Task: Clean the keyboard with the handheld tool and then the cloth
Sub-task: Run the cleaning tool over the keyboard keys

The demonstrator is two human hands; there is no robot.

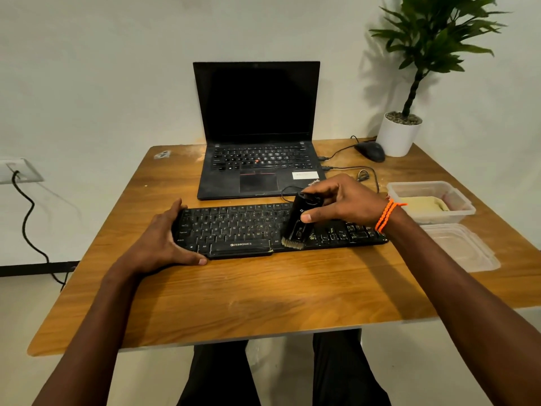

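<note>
Container point(456, 197): clear plastic, open, on right side of table point(263, 291); held a folded pale cloth point(424, 204) lying flat inside.
Lid point(462, 247): clear plastic, laid flat on table just in front of container, apart from it or barely touching; cannot tell which.
Pot point(396, 139): white, at far right corner; held pebbles and a green plant point(433, 33).
Keyboard point(234, 227): black, lengthwise across table middle, directly in front of laptop.
Handheld tool point(297, 222): black body tilted, pale bristles down on keyboard's near edge, just right of space bar.
Right hand point(342, 200): wrapped around upper part of tool, thumb pressed on its side; orange cord band point(386, 215) at wrist; hid part of keyboard's right half.
Left hand point(164, 238): clasped keyboard's left end, fingers over far corner, thumb along near edge.
Laptop point(257, 130): black, open, screen dark, behind keyboard.
Mouse point(370, 151): black, wired, just beside pot.
Cables point(345, 168): ran from laptop's right side, between laptop and container.
Wall socket point(20, 170): at left, off table, black cord hanging.
</note>
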